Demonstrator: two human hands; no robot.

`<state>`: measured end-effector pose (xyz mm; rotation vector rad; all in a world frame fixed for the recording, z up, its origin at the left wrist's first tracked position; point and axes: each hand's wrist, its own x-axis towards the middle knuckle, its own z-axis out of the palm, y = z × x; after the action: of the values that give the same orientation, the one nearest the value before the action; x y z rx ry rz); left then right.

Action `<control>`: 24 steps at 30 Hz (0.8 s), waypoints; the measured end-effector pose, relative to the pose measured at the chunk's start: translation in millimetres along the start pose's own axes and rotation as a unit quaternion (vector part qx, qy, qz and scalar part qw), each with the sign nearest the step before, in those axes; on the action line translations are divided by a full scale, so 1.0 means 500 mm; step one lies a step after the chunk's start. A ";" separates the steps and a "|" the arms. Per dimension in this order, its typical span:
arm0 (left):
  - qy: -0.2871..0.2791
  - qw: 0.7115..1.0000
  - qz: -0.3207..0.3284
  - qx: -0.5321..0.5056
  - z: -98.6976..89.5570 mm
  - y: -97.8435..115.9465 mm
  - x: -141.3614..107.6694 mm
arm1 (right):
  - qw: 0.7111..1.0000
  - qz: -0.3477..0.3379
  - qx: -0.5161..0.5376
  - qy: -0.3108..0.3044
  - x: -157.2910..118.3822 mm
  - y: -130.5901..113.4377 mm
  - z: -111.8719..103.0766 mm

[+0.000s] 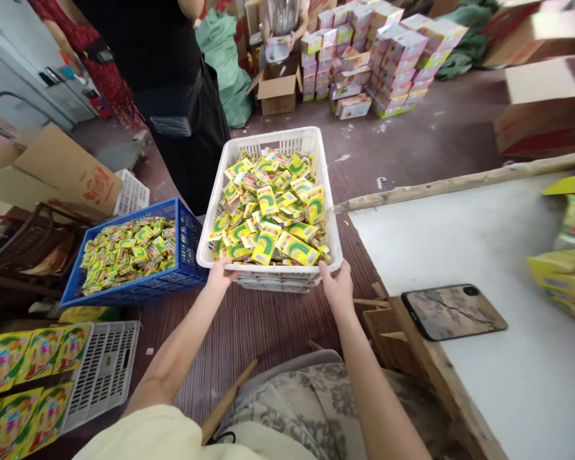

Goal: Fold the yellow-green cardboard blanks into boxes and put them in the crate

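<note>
A white plastic basket is in front of me, heaped with small yellow and green boxes. My left hand is closed on the near left part of its rim, fingers tucked beneath. At the near right corner my right hand grips the same rim, thumb up against the edge. What lies under the basket is mostly hidden. To its left stands a blue crate full of similar small boxes.
A phone lies on the white table at right, beside yellow packages. A person in black stands just beyond the basket. Stacked boxes and an open carton are at the back. A grey crate sits lower left.
</note>
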<state>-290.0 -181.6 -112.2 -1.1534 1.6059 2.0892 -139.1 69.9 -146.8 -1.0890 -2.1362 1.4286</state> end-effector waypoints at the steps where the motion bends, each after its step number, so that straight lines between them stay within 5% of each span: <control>1: 0.005 1.000 0.001 -0.001 0.002 0.003 -0.008 | 1.000 0.015 0.009 -0.004 0.010 -0.006 -0.002; 6: 0.019 1.000 0.005 0.003 -0.039 -0.003 -0.059 | 0.999 0.044 0.017 0.018 -0.032 -0.006 -0.025; 12: 0.065 0.997 -0.019 0.046 -0.186 -0.056 -0.139 | 0.995 0.099 0.028 0.002 -0.201 0.029 -0.069; 16: 0.092 0.991 -0.046 0.088 -0.261 -0.076 -0.166 | 0.992 0.126 -0.008 -0.011 -0.253 0.038 -0.084; 24: 0.141 0.984 -0.034 0.104 -0.265 -0.084 -0.146 | 0.989 0.132 0.065 0.010 -0.231 0.041 -0.075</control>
<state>-159.9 -268.1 -98.4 -1.4566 1.8281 1.7275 -32.2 10.0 -134.8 -1.3685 -1.9081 1.6386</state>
